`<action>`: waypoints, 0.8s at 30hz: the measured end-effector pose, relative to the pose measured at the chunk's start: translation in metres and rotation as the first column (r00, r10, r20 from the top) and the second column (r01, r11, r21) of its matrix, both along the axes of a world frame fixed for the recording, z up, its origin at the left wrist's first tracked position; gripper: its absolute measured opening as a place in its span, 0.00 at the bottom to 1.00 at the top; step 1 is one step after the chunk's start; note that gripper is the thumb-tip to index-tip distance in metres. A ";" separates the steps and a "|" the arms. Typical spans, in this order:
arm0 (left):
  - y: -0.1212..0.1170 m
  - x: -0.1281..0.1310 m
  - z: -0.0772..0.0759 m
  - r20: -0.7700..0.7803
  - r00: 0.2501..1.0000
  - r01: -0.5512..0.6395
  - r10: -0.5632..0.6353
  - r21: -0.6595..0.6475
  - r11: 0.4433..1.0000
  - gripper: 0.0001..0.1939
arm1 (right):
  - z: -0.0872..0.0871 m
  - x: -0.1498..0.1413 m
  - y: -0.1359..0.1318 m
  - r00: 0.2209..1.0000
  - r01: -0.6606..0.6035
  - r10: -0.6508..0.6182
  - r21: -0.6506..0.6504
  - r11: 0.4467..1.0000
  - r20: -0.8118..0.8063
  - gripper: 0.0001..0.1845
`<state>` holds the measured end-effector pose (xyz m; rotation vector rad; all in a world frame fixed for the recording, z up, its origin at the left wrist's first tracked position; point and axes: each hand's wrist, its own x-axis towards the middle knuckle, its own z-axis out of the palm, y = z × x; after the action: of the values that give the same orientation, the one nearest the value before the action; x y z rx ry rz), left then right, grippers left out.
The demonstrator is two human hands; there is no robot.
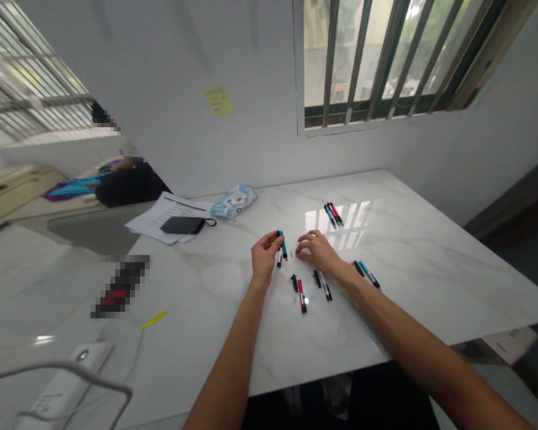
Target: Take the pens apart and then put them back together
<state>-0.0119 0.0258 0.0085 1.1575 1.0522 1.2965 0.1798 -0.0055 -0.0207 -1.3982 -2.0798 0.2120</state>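
My left hand (pixel 265 255) is closed in a pinch on a blue pen barrel (pixel 283 243) with a dark lower end, held upright above the table. To its right, my right hand (pixel 317 249) is low over the tabletop, fingers curved and apart, beside a tiny pale part (pixel 291 254). Below the left fingertips is a small dark-and-clear pen piece (pixel 279 261). Nearer me lie a short black pen part (pixel 295 283), a red pen barrel (pixel 302 297), another black part (pixel 317 279) and a clear pen piece with a dark end (pixel 326 289).
Blue, black and red pens (pixel 333 215) lie together farther back. Black and blue pens (pixel 368 275) sit by my right forearm. At left are papers (pixel 147 224), a black phone-like device (pixel 179 225), a wipes packet (pixel 234 201), a yellow strip (pixel 154 319) and a white power strip (pixel 67 382).
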 end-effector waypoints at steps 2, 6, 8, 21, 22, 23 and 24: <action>0.000 -0.001 -0.001 -0.052 0.999 0.002 0.000 0.035 0.999 0.21 | 0.004 -0.001 -0.001 0.999 -0.010 0.010 0.010 1.000 -0.051 0.03; -0.003 -0.001 -0.001 -0.227 0.974 0.043 -0.017 0.112 0.993 0.17 | 0.015 0.003 -0.005 0.955 0.055 -0.044 0.028 0.998 -0.294 0.06; -0.006 0.000 0.000 -0.323 0.946 0.075 -0.019 0.162 0.984 0.14 | 0.020 0.006 -0.008 0.909 0.080 -0.068 0.012 0.997 -0.412 0.08; -0.018 0.008 0.007 -0.502 0.859 0.239 -0.096 0.228 0.944 0.10 | 0.024 0.003 -0.012 0.740 -0.019 -0.054 -0.101 0.995 -0.670 0.09; -0.018 0.008 0.007 -0.495 0.863 0.239 -0.100 0.226 0.944 0.10 | 0.025 0.003 -0.013 0.746 -0.018 -0.053 -0.100 0.995 -0.664 0.09; -0.018 0.008 0.006 -0.484 0.869 0.239 -0.105 0.225 0.945 0.11 | 0.027 0.003 -0.014 0.748 -0.017 -0.052 -0.097 0.995 -0.661 0.09; -0.018 0.008 0.006 -0.472 0.875 0.239 -0.109 0.223 0.945 0.11 | 0.028 0.003 -0.015 0.749 -0.019 -0.047 -0.092 0.996 -0.661 0.09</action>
<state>-0.0037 0.0082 0.0140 1.7927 1.0843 1.0700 0.1825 -0.0203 0.0076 -1.1530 -1.4671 0.7040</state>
